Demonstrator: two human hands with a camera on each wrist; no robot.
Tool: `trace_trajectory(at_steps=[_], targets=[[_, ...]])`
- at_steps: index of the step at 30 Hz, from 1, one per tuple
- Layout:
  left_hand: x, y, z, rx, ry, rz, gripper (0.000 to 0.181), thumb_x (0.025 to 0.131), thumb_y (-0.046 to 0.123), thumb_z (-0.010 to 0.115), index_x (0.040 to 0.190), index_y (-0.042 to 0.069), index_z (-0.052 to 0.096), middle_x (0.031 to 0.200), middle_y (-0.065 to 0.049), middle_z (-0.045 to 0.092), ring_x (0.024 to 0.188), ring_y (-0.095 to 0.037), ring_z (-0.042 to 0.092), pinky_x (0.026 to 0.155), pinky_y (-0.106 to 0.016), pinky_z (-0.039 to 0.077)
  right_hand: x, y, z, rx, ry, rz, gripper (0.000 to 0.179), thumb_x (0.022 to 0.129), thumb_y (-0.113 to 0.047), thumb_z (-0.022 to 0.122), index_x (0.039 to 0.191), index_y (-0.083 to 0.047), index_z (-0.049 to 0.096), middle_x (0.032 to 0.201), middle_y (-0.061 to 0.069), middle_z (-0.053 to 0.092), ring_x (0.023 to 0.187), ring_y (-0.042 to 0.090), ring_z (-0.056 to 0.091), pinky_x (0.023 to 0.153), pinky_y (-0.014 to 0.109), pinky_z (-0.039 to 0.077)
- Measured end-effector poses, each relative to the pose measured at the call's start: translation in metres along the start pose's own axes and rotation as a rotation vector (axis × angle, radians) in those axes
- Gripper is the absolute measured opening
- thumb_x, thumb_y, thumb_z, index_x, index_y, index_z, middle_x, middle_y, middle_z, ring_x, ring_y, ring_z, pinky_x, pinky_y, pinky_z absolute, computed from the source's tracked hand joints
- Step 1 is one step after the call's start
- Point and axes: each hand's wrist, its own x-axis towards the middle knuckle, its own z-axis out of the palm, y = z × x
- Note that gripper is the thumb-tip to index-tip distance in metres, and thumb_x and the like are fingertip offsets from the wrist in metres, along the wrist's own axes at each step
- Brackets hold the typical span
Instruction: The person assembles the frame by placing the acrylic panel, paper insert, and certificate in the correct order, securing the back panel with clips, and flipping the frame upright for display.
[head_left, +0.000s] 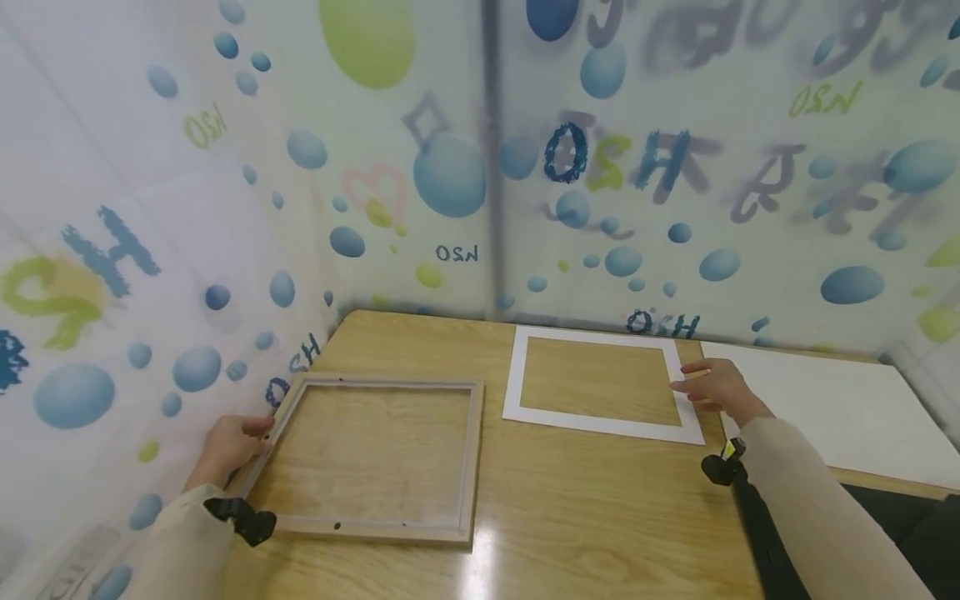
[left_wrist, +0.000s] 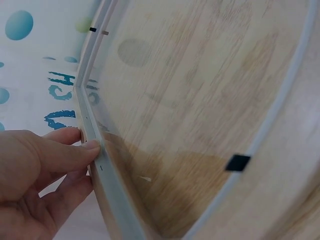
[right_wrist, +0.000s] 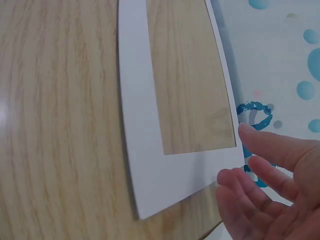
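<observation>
A light wooden picture frame (head_left: pixel 476 450) lies on the table's left side, its grey-lined inner edge dotted with small dark tabs. Inside it a clear pane (left_wrist: pixel 200 90) reflects the wall pattern. My left hand (head_left: pixel 228 446) pinches the frame's left rail between thumb and fingers, as the left wrist view shows up close. Right of the frame lies a white mat board (head_left: pixel 600 423) with a rectangular window cut out. Beside the mat's right edge is my right hand (head_left: pixel 718 387), fingers loosely bent and apart; whether a fingertip touches the mat, I cannot tell.
A plain white sheet or board (head_left: pixel 832 400) lies at the table's right end. Below it is a dark object (head_left: pixel 877 517). A curtain (head_left: pixel 450 275) printed with bubbles and letters hangs behind and left of the wooden table (head_left: pixel 592 517).
</observation>
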Motion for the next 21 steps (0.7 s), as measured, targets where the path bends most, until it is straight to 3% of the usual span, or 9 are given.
trace_trajectory(at_steps=[4, 9, 12, 16, 21], targets=[[0.000, 0.000, -0.001, 0.002, 0.001, 0.009, 0.038, 0.075, -0.006, 0.065, 0.110, -0.017, 0.056, 0.108, -0.033, 0.056, 0.097, -0.044, 0.054, 0.073, -0.043, 0.051, 0.007, 0.008, 0.003, -0.012, 0.044, 0.027, 0.067, 0.080, -0.025, 0.071, 0.128, 0.010, 0.041, 0.105, 0.026, 0.049, 0.071, 0.018, 0.056, 0.060, 0.029, 0.051], [0.000, 0.000, 0.001, -0.006, -0.009, 0.001, 0.039, 0.075, -0.005, 0.065, 0.111, -0.016, 0.055, 0.110, -0.033, 0.056, 0.099, -0.044, 0.053, 0.074, -0.044, 0.051, 0.011, 0.016, 0.006, -0.070, 0.086, -0.019, 0.072, 0.074, -0.032, 0.075, 0.123, 0.011, 0.044, 0.091, 0.019, 0.049, 0.056, 0.018, 0.043, 0.049, 0.029, 0.040], [0.000, 0.000, 0.001, -0.003, -0.016, -0.003, 0.040, 0.075, -0.005, 0.066, 0.112, -0.016, 0.055, 0.110, -0.034, 0.055, 0.099, -0.044, 0.053, 0.074, -0.044, 0.051, 0.008, 0.019, 0.008, -0.135, 0.112, -0.067, 0.069, 0.075, -0.030, 0.074, 0.121, 0.012, 0.045, 0.101, 0.027, 0.051, 0.067, 0.027, 0.050, 0.059, 0.036, 0.046], [0.001, -0.001, 0.001, 0.004, -0.016, -0.012, 0.039, 0.076, -0.005, 0.065, 0.112, -0.016, 0.054, 0.111, -0.034, 0.055, 0.099, -0.044, 0.053, 0.076, -0.045, 0.050, 0.004, 0.019, 0.011, -0.243, 0.127, -0.100, 0.063, 0.077, -0.024, 0.072, 0.119, 0.014, 0.045, 0.116, 0.035, 0.046, 0.097, 0.042, 0.049, 0.080, 0.050, 0.044], [0.002, 0.000, -0.001, 0.002, -0.024, -0.024, 0.040, 0.077, -0.004, 0.065, 0.113, -0.016, 0.054, 0.113, -0.034, 0.054, 0.101, -0.045, 0.052, 0.077, -0.046, 0.050, 0.006, 0.017, 0.017, -0.247, 0.138, -0.047, 0.054, 0.079, -0.018, 0.070, 0.116, 0.016, 0.047, 0.117, 0.033, 0.047, 0.097, 0.040, 0.047, 0.086, 0.049, 0.042]])
